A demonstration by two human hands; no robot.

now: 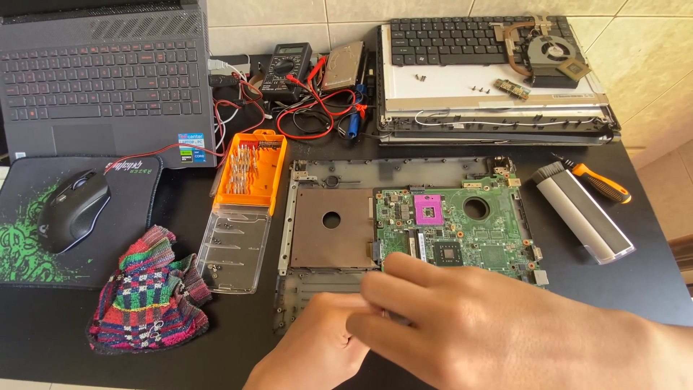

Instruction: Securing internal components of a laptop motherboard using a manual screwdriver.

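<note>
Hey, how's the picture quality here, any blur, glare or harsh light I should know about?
Head view: strong daylight from the upper right washes out the pale display panel and the tiled wall. The right hand and left hand are soft with motion blur at the bottom edge, covering the near side of the green motherboard, which itself is sharp. The black table shows mild sheen, no heavy glare.

On my black table, far left: an open laptop, a dark mouse on its green-patterned pad, and a striped cloth. Centre: an orange screwdriver-bit case with clear lid, and a multimeter with red leads. Right: a grey battery bar, an orange-handled screwdriver, and stacked laptop parts with a cooling fan.
</note>
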